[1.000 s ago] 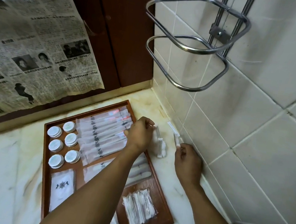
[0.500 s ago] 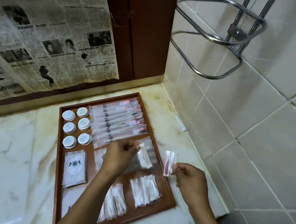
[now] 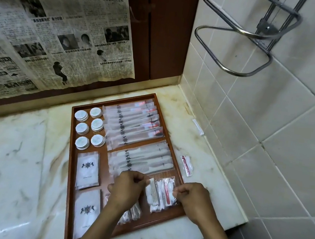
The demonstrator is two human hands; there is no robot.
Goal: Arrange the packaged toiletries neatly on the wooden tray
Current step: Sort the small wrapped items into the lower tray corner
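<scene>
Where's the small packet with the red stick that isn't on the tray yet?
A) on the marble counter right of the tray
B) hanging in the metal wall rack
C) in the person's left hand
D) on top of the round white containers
A: the small packet lies on the bare marble counter, just outside the wooden tray's right rim, with neither hand touching it.

A marble counter (image 3: 13, 159) is meeting a tiled wall (image 3: 274, 126) bearing a steel rack (image 3: 245, 33), newspaper (image 3: 54, 22) hanging beside dark wood panelling (image 3: 166, 28).

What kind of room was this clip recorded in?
Probably a hotel bathroom: a marble counter meets tiled walls, a chrome wall rack hangs above, and a wooden tray holds small packaged toiletries.
</scene>
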